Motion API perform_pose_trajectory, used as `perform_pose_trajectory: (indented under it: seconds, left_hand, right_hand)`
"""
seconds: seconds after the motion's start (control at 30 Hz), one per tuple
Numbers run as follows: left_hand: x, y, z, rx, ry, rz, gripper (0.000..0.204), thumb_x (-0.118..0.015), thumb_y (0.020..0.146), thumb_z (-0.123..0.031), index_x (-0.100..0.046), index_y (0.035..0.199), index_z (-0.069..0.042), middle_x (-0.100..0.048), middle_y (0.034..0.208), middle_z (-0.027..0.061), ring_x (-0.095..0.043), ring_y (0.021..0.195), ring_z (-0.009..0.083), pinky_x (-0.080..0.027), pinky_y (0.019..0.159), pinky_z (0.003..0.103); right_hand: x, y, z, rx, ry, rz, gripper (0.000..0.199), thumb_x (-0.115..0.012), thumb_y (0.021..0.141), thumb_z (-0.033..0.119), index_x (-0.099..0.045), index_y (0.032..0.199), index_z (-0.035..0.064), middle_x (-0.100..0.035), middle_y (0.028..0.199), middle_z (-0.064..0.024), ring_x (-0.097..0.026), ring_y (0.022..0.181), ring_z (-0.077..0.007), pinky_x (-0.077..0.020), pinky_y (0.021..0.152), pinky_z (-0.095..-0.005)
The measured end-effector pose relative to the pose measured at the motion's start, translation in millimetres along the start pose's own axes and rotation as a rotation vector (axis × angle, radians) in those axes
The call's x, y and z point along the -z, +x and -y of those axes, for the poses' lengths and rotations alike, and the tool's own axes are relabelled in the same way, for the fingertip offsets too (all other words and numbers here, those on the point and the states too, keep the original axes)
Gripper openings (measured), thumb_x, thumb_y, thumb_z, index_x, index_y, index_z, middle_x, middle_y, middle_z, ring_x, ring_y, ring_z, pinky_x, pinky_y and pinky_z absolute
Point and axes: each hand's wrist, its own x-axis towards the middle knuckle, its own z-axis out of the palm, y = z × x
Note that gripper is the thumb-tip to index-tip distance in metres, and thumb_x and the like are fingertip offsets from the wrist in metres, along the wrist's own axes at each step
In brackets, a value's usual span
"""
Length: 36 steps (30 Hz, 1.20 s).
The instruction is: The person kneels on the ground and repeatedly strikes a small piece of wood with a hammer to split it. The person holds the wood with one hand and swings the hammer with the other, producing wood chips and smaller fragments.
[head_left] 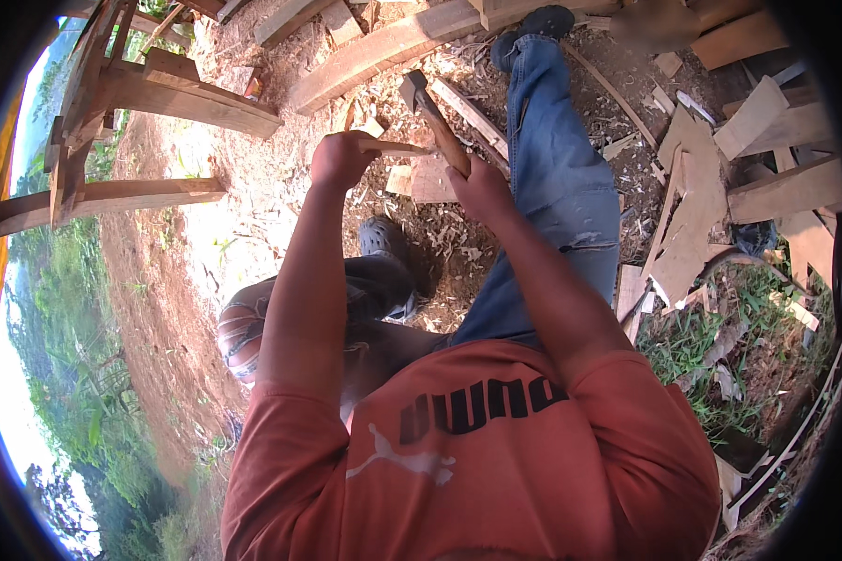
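Observation:
My right hand (485, 191) is wrapped round the wooden handle of a hatchet (447, 136). Its dark metal head points up and away to the left. A short, narrow wooden stick (395, 147) sticks out to the right from my closed left hand (342, 159). The stick's far end lies close beside the hatchet handle; whether they touch, I cannot tell. Below the stick, between my legs, a wooden block (428, 179) sits on the ground, partly covered by my right hand.
Wood shavings (458, 238) litter the ground. A long curved beam (384, 58) lies across the far side. Timber framing (182, 98) stands at the left. Scrap boards (697, 196) pile up at the right, beside my stretched-out jeans leg (561, 140).

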Motion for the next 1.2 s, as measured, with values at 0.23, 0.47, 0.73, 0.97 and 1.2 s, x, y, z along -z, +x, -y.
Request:
perform_pose_trajectory:
  seconds: [0.23, 0.47, 0.73, 0.97, 1.2]
  left_hand:
    - [4.9, 1.7, 0.6, -0.027, 0.000, -0.029, 0.030, -0.089, 0.089, -0.039, -0.086, 0.114, -0.023, -0.083, 0.102, 0.0118, -0.080, 0.095, 0.0344, -0.063, 0.087, 0.048]
    - [6.6, -1.3, 4.6, 0.026, -0.014, -0.023, 0.029, -0.089, 0.089, -0.038, -0.086, 0.113, -0.023, -0.083, 0.099, 0.0117, -0.079, 0.093, 0.0340, -0.063, 0.086, 0.047]
    - [0.9, 7.5, 7.1, -0.040, -0.054, -0.058, 0.028, -0.090, 0.088, -0.035, -0.086, 0.111, -0.021, -0.083, 0.101, 0.0124, -0.080, 0.093, 0.0327, -0.063, 0.087, 0.047]
    - [3.0, 6.2, -0.5, -0.059, -0.065, -0.028, 0.026, -0.090, 0.087, -0.033, -0.087, 0.109, -0.019, -0.084, 0.102, 0.0115, -0.080, 0.093, 0.0341, -0.063, 0.085, 0.047]
    - [-3.2, 5.2, 20.3, 0.011, -0.086, -0.030, 0.030, -0.092, 0.086, -0.034, -0.086, 0.111, -0.020, -0.084, 0.103, 0.0110, -0.080, 0.096, 0.0344, -0.063, 0.088, 0.047]
  right_hand:
    - [-24.6, 9.5, -49.2, -0.096, -0.266, 0.112, 0.050, -0.073, 0.099, 0.042, -0.071, 0.123, -0.0017, -0.078, 0.116, -0.0251, -0.076, 0.110, -0.0421, -0.0590, 0.097, -0.0529]
    - [-6.2, 4.7, -9.2, 0.106, 0.000, -0.061, 0.046, -0.070, 0.103, 0.039, -0.071, 0.123, -0.0019, -0.077, 0.093, -0.0257, -0.077, 0.090, -0.0472, -0.0609, 0.082, -0.0539]
    - [-37.2, 10.0, -59.6, -0.082, -0.160, 0.018, 0.038, -0.072, 0.099, 0.035, -0.073, 0.122, 0.0047, -0.078, 0.109, -0.0251, -0.077, 0.106, -0.0423, -0.0602, 0.093, -0.0542]
    - [-21.8, 2.5, -31.6, 0.074, -0.079, -0.035, 0.042, -0.074, 0.098, 0.039, -0.074, 0.120, 0.0027, -0.078, 0.105, -0.0252, -0.077, 0.100, -0.0429, -0.0608, 0.089, -0.0551]
    - [-39.5, 0.3, -48.1, -0.014, -0.197, 0.007, 0.043, -0.075, 0.096, 0.040, -0.076, 0.117, 0.0031, -0.079, 0.102, -0.0242, -0.077, 0.098, -0.0452, -0.0606, 0.091, -0.0562]
